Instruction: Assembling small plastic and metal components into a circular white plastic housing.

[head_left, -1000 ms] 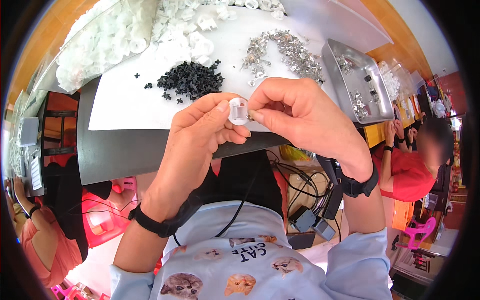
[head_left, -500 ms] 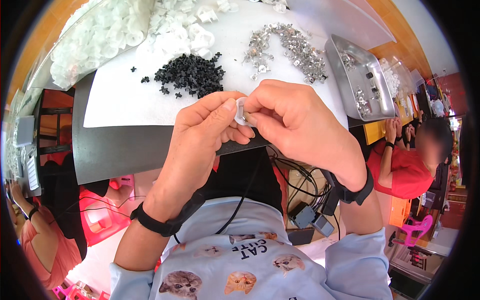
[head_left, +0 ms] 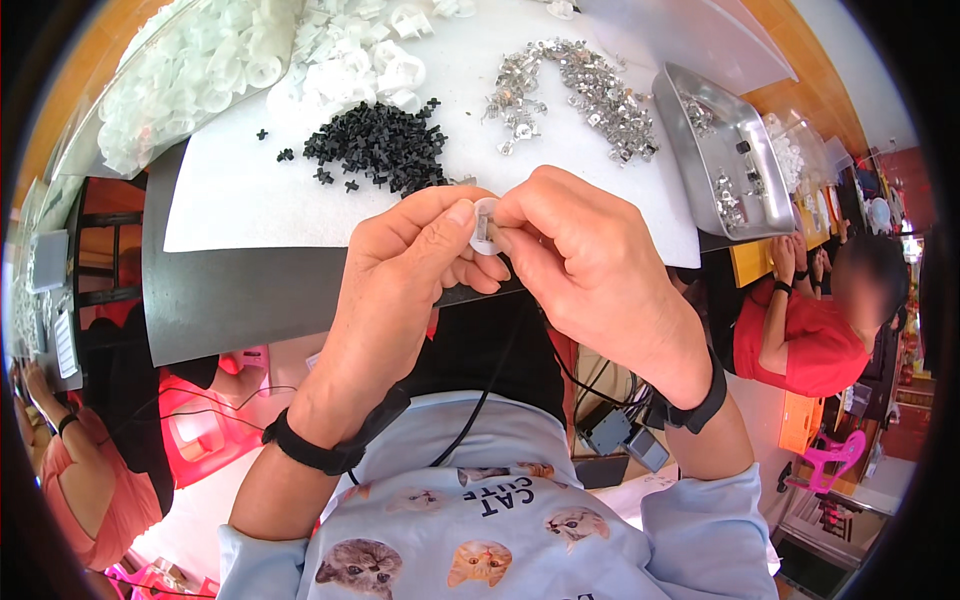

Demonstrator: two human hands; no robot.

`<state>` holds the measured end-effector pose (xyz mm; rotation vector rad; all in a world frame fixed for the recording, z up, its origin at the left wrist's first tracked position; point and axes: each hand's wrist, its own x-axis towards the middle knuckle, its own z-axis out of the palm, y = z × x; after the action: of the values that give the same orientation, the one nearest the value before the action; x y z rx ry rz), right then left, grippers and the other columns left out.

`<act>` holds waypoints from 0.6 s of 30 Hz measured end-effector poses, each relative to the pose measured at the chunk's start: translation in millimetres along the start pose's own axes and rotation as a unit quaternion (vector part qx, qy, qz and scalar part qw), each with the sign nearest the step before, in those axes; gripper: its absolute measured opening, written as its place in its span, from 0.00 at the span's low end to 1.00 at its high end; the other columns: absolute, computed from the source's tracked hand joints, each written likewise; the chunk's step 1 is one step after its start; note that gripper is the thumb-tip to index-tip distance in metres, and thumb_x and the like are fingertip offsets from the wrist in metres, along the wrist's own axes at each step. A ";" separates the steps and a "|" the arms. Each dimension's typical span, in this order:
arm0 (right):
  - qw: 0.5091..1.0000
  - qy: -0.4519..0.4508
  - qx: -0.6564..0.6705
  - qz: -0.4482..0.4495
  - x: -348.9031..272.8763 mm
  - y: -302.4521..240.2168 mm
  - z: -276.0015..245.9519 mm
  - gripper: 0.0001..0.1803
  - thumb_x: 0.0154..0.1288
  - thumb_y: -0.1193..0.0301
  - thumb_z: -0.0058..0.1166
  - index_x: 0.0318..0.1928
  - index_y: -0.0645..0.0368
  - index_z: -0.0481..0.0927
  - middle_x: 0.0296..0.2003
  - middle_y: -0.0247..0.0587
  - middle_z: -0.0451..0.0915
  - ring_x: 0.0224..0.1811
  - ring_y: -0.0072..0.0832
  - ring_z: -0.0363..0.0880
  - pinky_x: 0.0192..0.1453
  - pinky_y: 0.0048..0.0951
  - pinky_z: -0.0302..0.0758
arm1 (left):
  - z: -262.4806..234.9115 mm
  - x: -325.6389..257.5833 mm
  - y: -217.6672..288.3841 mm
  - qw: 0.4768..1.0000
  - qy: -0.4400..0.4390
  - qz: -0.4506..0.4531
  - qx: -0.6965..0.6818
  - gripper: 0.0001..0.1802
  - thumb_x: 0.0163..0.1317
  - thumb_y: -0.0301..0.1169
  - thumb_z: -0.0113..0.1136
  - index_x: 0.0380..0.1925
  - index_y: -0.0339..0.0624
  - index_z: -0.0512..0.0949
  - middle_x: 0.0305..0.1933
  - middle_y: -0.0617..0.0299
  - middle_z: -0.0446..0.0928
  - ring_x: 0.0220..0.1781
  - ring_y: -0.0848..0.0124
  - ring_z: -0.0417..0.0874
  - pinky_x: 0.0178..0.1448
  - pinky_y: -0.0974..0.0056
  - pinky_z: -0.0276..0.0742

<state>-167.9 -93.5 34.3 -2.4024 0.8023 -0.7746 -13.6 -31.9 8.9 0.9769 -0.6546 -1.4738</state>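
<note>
- The left hand and the right hand meet above the near edge of the table, both pinching one small white plastic ring between thumbs and fingertips.
- The ring is round and smooth; a dull metal bit sits in its middle, mostly hidden by the fingertips, so its shape is hard to make out.
- Behind the hands a white sheet covers the dark grey tabletop.
- On the sheet lies a heap of small black cross-shaped pieces, matte and spiky.
- Farther right, a loose scatter of shiny metal clips glints.
- A pile of white plastic caps runs off the upper edge.
- A rectangular steel tray holds a few more metal parts, bent by the lens.
- Black bands circle both wrists.
</note>
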 end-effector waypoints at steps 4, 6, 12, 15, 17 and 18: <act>1.000 -0.016 -0.014 -0.023 -4.5 -1.4 -2.1 0.04 0.56 0.79 0.53 0.33 0.60 0.73 0.28 0.39 0.73 0.25 0.41 0.76 0.25 0.36 0.72 | -1.7 0.0 0.7 1.000 -0.010 0.010 -0.005 0.15 0.69 0.33 0.50 0.47 0.31 0.77 0.35 0.60 0.79 0.33 0.76 0.79 0.39 0.71 0.77; 0.999 -0.024 -0.021 -0.028 -7.4 -4.1 -3.7 0.05 0.56 0.80 0.53 0.33 0.60 0.73 0.28 0.39 0.72 0.26 0.40 0.76 0.25 0.35 0.72 | -1.6 -0.2 1.9 1.000 -0.012 0.012 0.001 0.15 0.69 0.33 0.50 0.47 0.31 0.77 0.35 0.61 0.79 0.33 0.76 0.79 0.39 0.71 0.77; 0.999 0.015 0.016 -0.036 -11.6 -2.7 0.0 0.07 0.55 0.83 0.54 0.36 0.62 0.74 0.28 0.41 0.72 0.25 0.39 0.76 0.26 0.34 0.72 | -4.6 -1.1 -0.5 1.000 0.000 0.024 0.011 0.15 0.68 0.33 0.52 0.47 0.32 0.78 0.34 0.61 0.80 0.32 0.78 0.78 0.38 0.72 0.76; 0.997 0.023 0.075 -0.004 -9.5 -2.8 3.5 0.06 0.58 0.83 0.53 0.36 0.63 0.73 0.29 0.43 0.73 0.26 0.39 0.75 0.27 0.34 0.72 | -4.9 -2.1 -2.7 0.999 -0.005 0.040 0.008 0.15 0.68 0.32 0.52 0.47 0.32 0.78 0.35 0.61 0.80 0.32 0.78 0.77 0.38 0.73 0.75; 0.987 0.024 0.147 0.057 -9.8 -5.6 11.2 0.06 0.62 0.85 0.51 0.39 0.66 0.75 0.30 0.37 0.73 0.26 0.18 0.71 0.29 0.21 0.69 | -5.1 -3.2 -4.0 0.999 0.008 0.047 0.010 0.14 0.68 0.31 0.52 0.48 0.33 0.78 0.34 0.62 0.80 0.32 0.78 0.77 0.39 0.74 0.75; 0.987 0.024 0.147 0.056 -8.8 -6.7 12.9 0.06 0.62 0.85 0.51 0.39 0.66 0.75 0.30 0.37 0.73 0.26 0.18 0.71 0.29 0.21 0.69 | -5.2 -3.6 -5.0 0.999 0.009 0.047 0.011 0.14 0.68 0.31 0.52 0.48 0.33 0.78 0.34 0.62 0.80 0.32 0.78 0.77 0.39 0.74 0.75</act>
<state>-163.0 -79.6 25.9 -2.0668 0.7755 -0.8457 -11.8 -27.0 2.8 0.9612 -0.6962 -1.3762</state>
